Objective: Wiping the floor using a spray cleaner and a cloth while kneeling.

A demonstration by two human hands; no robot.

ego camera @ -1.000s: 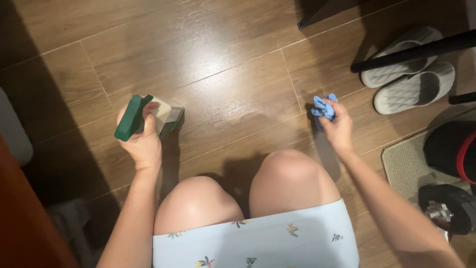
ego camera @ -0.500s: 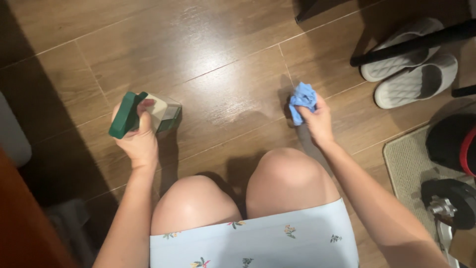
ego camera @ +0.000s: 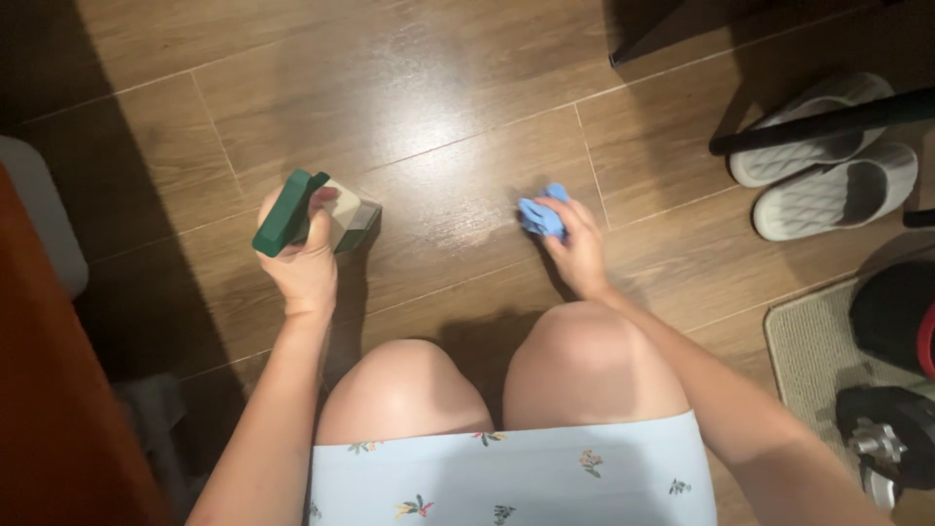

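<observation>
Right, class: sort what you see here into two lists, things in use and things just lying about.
In use: spray bottle in the left hand; blue cloth in the right hand, on the wooden floor.

Lying about: grey slippers, mat, dumbbell.

My left hand, at the left centre of the frame, grips 1 spray bottle, the only package here. Its trigger head is dark green and points to the upper left; the body is pale and boxy with a green base. I see no labels, signs or screens.
</observation>
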